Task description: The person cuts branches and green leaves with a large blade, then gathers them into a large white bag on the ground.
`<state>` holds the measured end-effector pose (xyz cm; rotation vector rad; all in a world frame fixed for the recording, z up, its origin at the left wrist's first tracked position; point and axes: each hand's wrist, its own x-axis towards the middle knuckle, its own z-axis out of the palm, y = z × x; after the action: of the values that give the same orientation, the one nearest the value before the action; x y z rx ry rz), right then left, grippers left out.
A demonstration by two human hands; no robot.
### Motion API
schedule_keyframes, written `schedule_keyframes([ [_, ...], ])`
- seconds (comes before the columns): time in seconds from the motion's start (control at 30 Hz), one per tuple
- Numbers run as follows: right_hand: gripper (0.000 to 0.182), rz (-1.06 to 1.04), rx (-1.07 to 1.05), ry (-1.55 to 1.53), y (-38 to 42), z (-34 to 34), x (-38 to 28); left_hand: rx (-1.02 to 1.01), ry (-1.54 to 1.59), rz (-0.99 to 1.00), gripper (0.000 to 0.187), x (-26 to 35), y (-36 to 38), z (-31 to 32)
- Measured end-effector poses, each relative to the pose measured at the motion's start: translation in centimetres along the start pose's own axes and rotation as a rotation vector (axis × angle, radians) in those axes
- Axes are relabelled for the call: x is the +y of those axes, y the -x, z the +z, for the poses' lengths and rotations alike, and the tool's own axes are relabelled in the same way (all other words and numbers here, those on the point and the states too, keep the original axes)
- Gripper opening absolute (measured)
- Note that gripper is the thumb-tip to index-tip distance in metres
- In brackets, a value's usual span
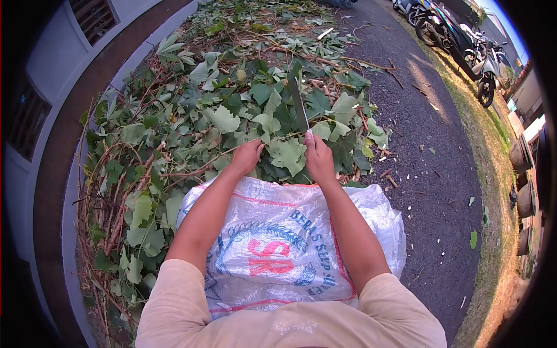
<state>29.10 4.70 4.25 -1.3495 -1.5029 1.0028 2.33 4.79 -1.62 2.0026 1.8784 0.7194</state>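
Observation:
My right hand [319,158] is closed around the handle of a large knife [299,105], its long blade pointing up and away from me over the leaves. To its left, my left hand [248,155] is closed on a thin leafy stem [282,137] that runs across toward the knife. Broad green leaves [288,155] hang between the two hands. Beneath my forearms, a white woven rice sack [272,255] with red and blue print covers my lap.
A big heap of cut leafy branches [133,191] spreads ahead and to the left. Along the left side runs a wall [58,58] with a gutter. Dark asphalt [435,191] lies on the right, with scattered bits, a grass strip [493,232] and parked motorcycles [464,52].

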Motion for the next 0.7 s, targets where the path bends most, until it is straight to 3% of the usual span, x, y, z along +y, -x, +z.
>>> schedule_keyframes([
  [0.1, 0.058, -0.067, -0.095, 0.151, 0.7, 1.4, 2.5, -0.002, -0.023, -0.123, 0.029, 1.3, -0.6, 1.1],
  [0.17, 0.065, 0.159, -0.317, 0.38, 1.0, 3.0, 6.4, -0.101, -0.073, -0.004, 0.031, -0.1, -0.8, 1.8],
  [0.23, 0.067, 0.192, -0.328, 0.396, 1.4, 2.7, 4.7, -0.176, -0.099, -0.075, 0.032, -0.6, -0.9, 1.8],
  [0.33, 0.066, 0.204, -0.309, 0.418, 1.2, 2.5, 4.1, -0.269, -0.047, -0.099, 0.044, -0.4, -0.8, -0.2],
  [0.43, 0.065, 0.193, -0.296, 0.421, 1.0, 2.3, 4.4, -0.35, -0.087, -0.09, 0.076, 0.3, 1.0, -5.3],
  [0.5, 0.065, 0.176, -0.281, 0.436, 0.8, 2.5, 4.4, -0.147, -0.085, 0.014, 0.078, 0.1, 2.4, -7.9],
  [0.53, 0.064, 0.164, -0.258, 0.446, 0.7, 2.7, 4.4, -0.146, -0.103, 0.016, 0.078, 1.1, 2.5, -9.5],
  [0.6, 0.064, 0.158, -0.244, 0.435, 0.3, 2.9, 4.0, -0.317, -0.335, -0.285, 0.072, 3.1, 3.0, -12.6],
  [0.67, 0.064, 0.152, -0.231, 0.428, 0.1, 3.0, 4.1, -0.651, -0.371, -0.421, 0.066, 1.5, 3.6, -10.8],
  [0.7, 0.064, 0.161, -0.232, 0.418, -0.1, 2.9, 4.4, -0.711, -0.369, -0.32, 0.064, -1.3, 4.6, -8.4],
])
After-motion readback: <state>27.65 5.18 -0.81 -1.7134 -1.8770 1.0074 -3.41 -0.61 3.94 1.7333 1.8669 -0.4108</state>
